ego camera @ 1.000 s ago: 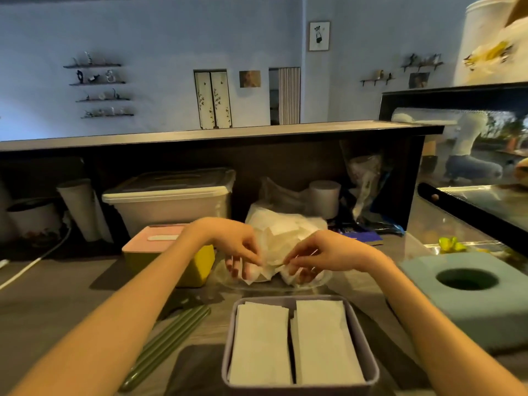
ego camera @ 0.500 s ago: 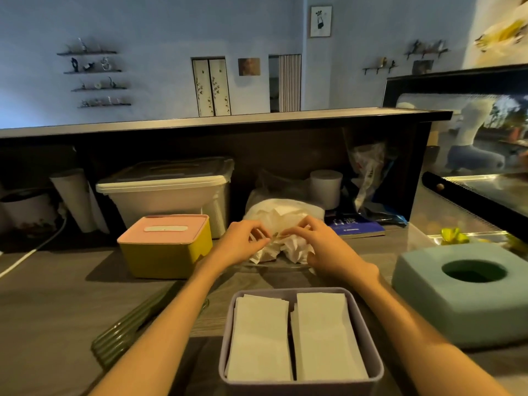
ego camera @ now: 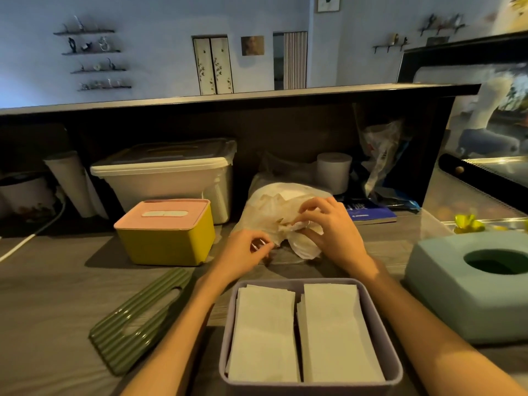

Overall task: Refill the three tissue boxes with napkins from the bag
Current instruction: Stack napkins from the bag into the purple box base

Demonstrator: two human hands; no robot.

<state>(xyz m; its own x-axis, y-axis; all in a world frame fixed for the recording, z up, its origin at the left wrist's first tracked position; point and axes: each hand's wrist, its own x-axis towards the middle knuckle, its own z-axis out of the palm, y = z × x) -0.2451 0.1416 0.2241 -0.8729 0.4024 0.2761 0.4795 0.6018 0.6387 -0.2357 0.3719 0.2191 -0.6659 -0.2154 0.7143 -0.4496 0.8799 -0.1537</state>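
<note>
Both hands work at the napkin bag in the middle of the frame.

The right hand [ego camera: 328, 230] has its fingers curled over the crumpled mouth of the plastic bag [ego camera: 274, 212], pinching it; the left hand [ego camera: 245, 250] pinches the bag's lower left edge. Below them, at bottom centre, an open purple box [ego camera: 311, 385] holds two napkin stacks [ego camera: 303, 332] side by side. A green ridged lid [ego camera: 143, 318] lies lower left, a yellow box with pink lid [ego camera: 165, 235] sits left of the bag, and a teal box [ego camera: 457, 295] stands at the right edge.

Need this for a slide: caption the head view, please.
Both hands work the napkin bag behind an open, filled tissue box.
</note>
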